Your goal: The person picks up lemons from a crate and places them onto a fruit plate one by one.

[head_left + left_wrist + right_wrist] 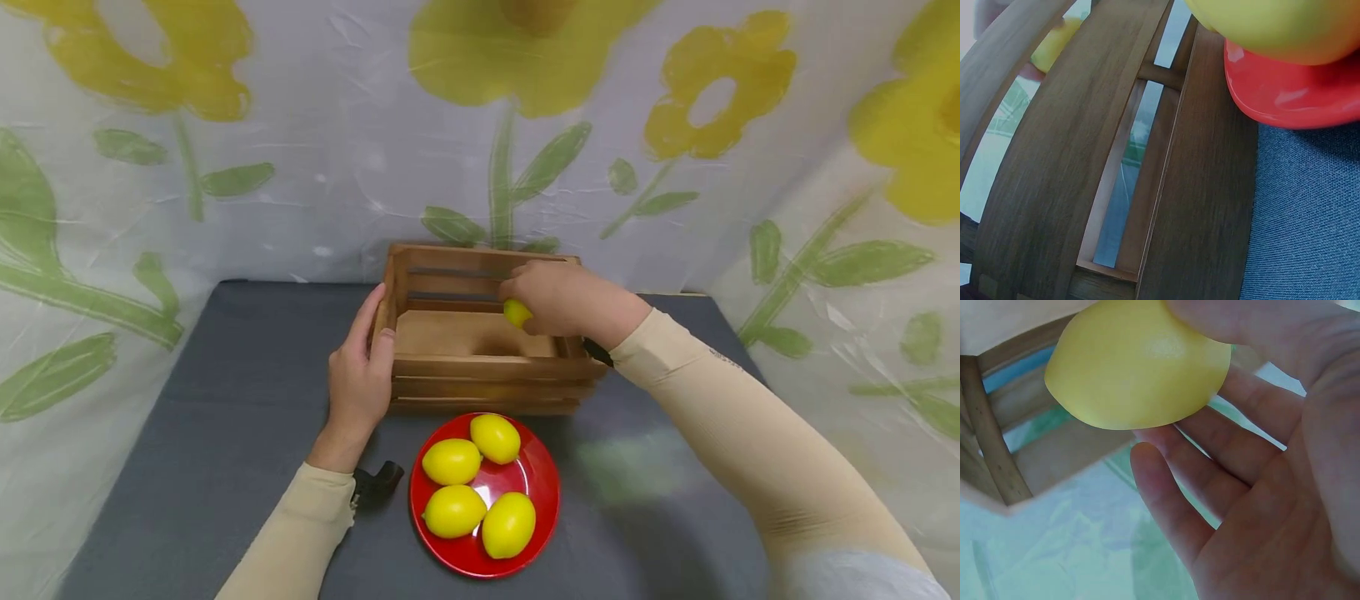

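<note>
A slatted wooden crate [487,367] stands toward the far side of the table, with a plain brown floor showing inside. Over its right part, my right hand [558,296] holds a lemon [517,312]. The right wrist view shows this lemon [1138,365] between the thumb and fingers. At the crate's front left corner, my left hand [360,371] grips the side, with the thumb near the front and the fingers along the left end. In front of the crate, a red plate [546,492] carries several more lemons [509,525].
A dark grey cloth [247,433] covers the table. Behind it hangs a pale curtain [360,167] printed with yellow flowers, which continues along both sides. The plate sits close to the crate's front, and a black wrist strap [377,483] shows beside the plate's left edge.
</note>
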`<state>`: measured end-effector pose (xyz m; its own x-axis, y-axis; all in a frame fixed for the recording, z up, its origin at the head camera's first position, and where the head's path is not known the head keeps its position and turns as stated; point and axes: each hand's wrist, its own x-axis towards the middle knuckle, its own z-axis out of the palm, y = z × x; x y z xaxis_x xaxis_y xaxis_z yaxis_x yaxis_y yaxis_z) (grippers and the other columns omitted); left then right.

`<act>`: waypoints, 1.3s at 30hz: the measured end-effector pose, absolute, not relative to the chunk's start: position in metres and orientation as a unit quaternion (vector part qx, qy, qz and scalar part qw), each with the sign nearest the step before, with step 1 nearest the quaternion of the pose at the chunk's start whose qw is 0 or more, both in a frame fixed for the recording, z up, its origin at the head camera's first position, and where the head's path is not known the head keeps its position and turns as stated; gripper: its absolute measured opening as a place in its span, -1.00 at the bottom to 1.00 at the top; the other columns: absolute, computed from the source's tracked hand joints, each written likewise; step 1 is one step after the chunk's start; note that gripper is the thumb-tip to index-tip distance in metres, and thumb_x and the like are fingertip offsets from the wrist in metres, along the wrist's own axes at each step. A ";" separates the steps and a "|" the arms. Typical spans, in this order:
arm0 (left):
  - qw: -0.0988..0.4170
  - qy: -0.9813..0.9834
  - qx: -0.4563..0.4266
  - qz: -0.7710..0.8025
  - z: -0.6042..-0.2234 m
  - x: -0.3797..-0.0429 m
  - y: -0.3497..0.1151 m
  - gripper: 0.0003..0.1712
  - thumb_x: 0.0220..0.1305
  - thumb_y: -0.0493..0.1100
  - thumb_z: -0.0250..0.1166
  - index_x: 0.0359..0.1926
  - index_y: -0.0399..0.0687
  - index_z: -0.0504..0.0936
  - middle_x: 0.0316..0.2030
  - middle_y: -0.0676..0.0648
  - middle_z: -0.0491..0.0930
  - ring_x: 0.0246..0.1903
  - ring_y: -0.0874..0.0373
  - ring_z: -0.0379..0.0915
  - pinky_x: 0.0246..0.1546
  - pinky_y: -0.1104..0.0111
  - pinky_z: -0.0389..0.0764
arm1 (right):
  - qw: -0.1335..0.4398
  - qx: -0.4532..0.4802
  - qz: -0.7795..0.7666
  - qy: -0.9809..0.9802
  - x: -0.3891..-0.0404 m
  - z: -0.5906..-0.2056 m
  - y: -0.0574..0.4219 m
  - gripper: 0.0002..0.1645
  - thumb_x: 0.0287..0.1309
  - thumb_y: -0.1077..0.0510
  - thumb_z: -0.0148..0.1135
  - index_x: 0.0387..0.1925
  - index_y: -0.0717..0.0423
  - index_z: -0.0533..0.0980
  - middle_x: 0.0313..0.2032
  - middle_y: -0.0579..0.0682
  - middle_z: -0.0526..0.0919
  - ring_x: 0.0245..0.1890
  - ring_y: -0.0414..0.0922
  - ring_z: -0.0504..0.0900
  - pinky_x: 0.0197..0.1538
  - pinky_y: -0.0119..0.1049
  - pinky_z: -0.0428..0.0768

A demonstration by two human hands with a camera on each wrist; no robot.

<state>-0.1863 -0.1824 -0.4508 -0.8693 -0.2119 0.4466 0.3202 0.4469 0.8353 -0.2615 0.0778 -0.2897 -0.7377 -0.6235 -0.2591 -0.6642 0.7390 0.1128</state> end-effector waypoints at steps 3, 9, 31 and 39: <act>0.251 -0.815 -0.029 -0.522 -0.451 -0.188 -0.188 -0.32 0.60 -0.10 -0.01 0.63 0.52 0.33 -0.73 -0.02 0.21 -0.84 0.15 -0.06 -0.80 0.31 0.04 | 0.086 -0.355 0.094 0.926 -0.249 -0.282 0.079 -0.59 0.27 0.17 0.47 0.15 -0.05 0.69 0.03 0.00 0.71 0.05 0.04 0.65 0.07 0.07 0.67; 0.247 -0.822 -0.014 -0.513 -0.451 -0.191 -0.198 -0.34 0.62 -0.06 -0.02 0.63 0.55 0.33 -0.70 -0.03 0.27 -0.84 0.10 -0.03 -0.80 0.29 0.06 | 0.063 -0.354 0.084 0.929 -0.227 -0.272 0.080 -0.56 0.22 0.20 0.47 0.15 0.04 0.68 0.00 0.03 0.70 0.08 0.07 0.62 0.13 0.04 0.66; 0.254 -0.826 -0.005 -0.503 -0.450 -0.195 -0.213 -0.36 0.63 -0.03 -0.02 0.61 0.61 0.35 -0.67 -0.05 0.28 -0.80 0.06 0.05 -0.76 0.25 0.14 | -0.047 -0.428 0.116 0.895 -0.125 -0.281 0.079 -0.40 0.12 0.00 0.66 0.19 0.02 0.71 0.04 -0.02 0.74 0.04 -0.01 0.68 0.16 -0.13 0.72; 0.260 -0.825 -0.001 -0.502 -0.444 -0.194 -0.217 -0.36 0.62 -0.02 -0.02 0.61 0.60 0.36 -0.70 -0.03 0.23 -0.82 0.08 -0.01 -0.79 0.27 0.06 | -0.002 -0.422 0.088 0.902 -0.118 -0.326 0.079 -0.42 0.10 -0.01 0.67 0.16 0.00 0.73 0.01 -0.05 0.76 0.02 -0.06 0.67 0.13 -0.23 0.72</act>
